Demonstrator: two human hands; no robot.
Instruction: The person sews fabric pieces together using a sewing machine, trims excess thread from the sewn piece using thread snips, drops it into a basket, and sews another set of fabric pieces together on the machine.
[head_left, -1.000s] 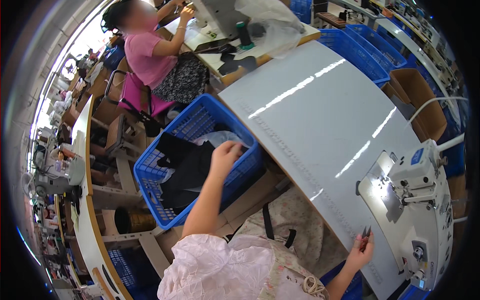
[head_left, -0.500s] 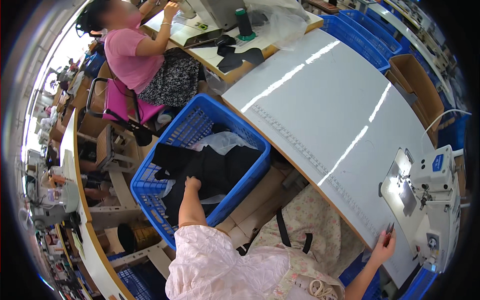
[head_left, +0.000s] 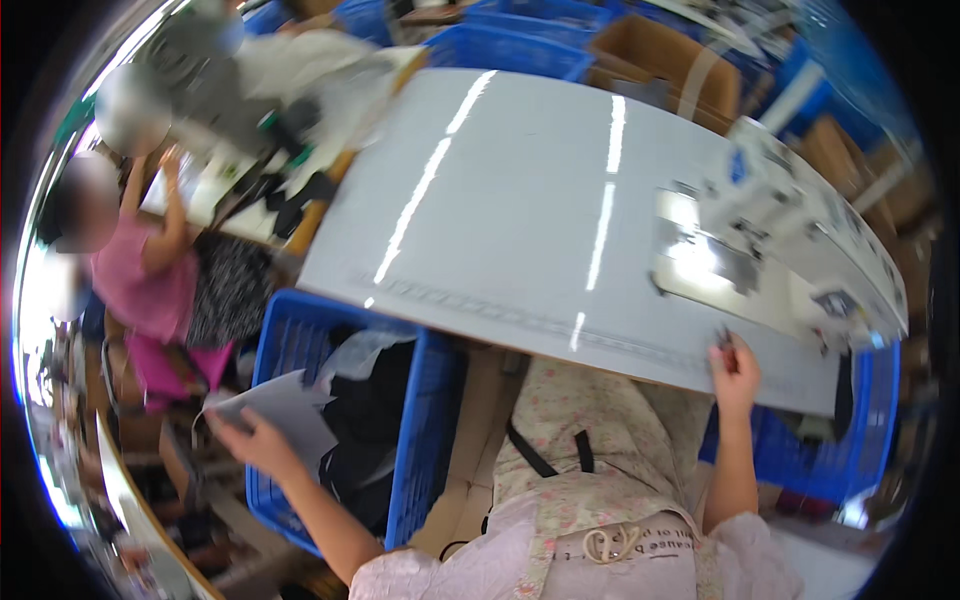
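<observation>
Over the blue basket [head_left: 421, 440], your left hand [head_left: 260, 443] pinches a pale sheet [head_left: 303, 420]; black fabric [head_left: 372, 412] lies unlifted inside. Right of the basket, your right hand [head_left: 736, 376] grips thread snips [head_left: 728, 345].

I see left hand [head_left: 262, 442] holding pale sheet [head_left: 298, 412] over blue basket [head_left: 424, 440], right hand [head_left: 737, 376] holding snips [head_left: 727, 343] near white tabletop's [head_left: 500, 210] edge.

The sewing machine [head_left: 800, 225] stands on the right side of the counter [head_left: 500, 200]; a carton [head_left: 650, 50] stands behind. The basket [head_left: 412, 450] is at the counter's near left corner, with cloth [head_left: 372, 420] inside, right of the sheet [head_left: 295, 420].
</observation>
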